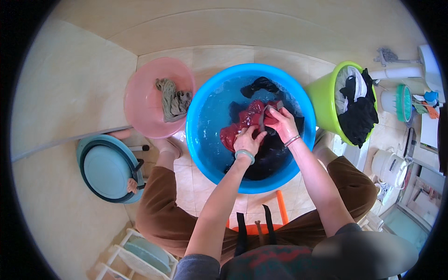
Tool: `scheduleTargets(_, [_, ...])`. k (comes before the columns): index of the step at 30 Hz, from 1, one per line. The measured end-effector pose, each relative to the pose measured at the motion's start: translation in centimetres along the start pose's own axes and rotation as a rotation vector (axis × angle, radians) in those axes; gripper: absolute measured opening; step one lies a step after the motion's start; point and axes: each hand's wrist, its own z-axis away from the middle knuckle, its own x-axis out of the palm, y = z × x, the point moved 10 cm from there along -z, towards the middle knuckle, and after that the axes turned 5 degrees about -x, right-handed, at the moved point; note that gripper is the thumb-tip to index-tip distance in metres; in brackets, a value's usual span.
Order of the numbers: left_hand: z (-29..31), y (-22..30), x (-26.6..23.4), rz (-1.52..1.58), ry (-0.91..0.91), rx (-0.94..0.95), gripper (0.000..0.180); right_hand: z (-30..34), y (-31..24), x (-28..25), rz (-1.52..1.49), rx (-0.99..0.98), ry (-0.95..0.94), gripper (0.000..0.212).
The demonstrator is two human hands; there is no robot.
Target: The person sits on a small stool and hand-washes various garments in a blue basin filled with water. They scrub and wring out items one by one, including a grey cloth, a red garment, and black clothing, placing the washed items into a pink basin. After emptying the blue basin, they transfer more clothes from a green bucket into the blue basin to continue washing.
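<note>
A wet red garment [239, 122] with a greyish edge is bunched up in the blue basin [193, 128], which holds water. My left hand [247, 142], with a pale bangle at the wrist, grips the garment's lower part, thumb toward the grey edge. To its right and slightly farther off, my right hand [283, 125] pinches the grey-edged part between thumb and fingers, palm turned partly up. Dark clothes [266, 158] lie in the water below and around my hands. Another black piece [260, 86] floats near the far rim.
To the left stands a pink basin [140, 100] with an olive-grey cloth [171, 100] in it. A tilted green bucket [322, 91] of black and white clothes stands right of the blue basin. Folded blue-green basins [108, 168] lean at the left wall; a white shelf [133, 261] is lower left.
</note>
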Motion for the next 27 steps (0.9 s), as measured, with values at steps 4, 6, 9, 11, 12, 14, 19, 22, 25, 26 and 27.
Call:
scheduleTargets(4, [-1.7,-4.4,3.0,0.53,-0.151,-0.133,0.032,0.3,-1.6,0.9,0.088,-0.006,-0.117,0.025])
scheduleTargets(6, [-1.9,-6.6,2.4,0.978,-0.182,-0.199,0.027,0.1,-2.9,-0.8,0.29,-0.014,-0.066,0.027])
scheduleTargets(9, [-1.7,-6.7,0.2,1.762,-0.445,-0.418,0.023,0.1,-3.3,-4.7,0.31,0.071,0.12,0.023])
scheduleTargets(11, [-0.9,-5.9,-1.3,1.865,-0.451,-0.62,0.03,0.2,-1.9,-4.0,0.057,0.09,0.046,0.024])
scheduleTargets(12, [-1.0,-5.6,-1.5,1.707,-0.462,-0.53,0.036,0.3,-1.3,-3.4,-0.067,0.099,0.01,0.025])
scheduleTargets(14, [-1.1,-4.8,-1.6,1.386,-0.473,-0.354,0.05,0.5,0.3,-3.5,-0.086,0.138,0.144,0.025])
scheduleTargets(19, [-4.1,-12.5,1.1,0.938,-0.178,-0.232,0.058,4.4,5.7,3.3,-0.087,0.573,-0.113,0.03])
scheduleTargets(22, [-4.1,-9.2,0.6,0.307,-0.123,0.061,0.051,6.1,1.8,6.3,-0.109,0.521,-0.107,0.039])
scheduleTargets(25, [-3.2,-10.6,2.1,0.385,-0.285,-0.213,0.047,4.4,-2.8,7.7,-0.076,0.315,-0.373,0.047])
scheduleTargets(26, [-2.7,-10.5,2.5,0.409,-0.344,-0.299,0.05,3.5,-4.2,7.7,0.05,0.212,-0.328,0.045])
scheduleTargets(27, [-1.2,-6.6,2.4,0.56,-0.506,-0.439,0.051,2.0,-5.6,5.1,0.221,0.097,-0.251,0.042])
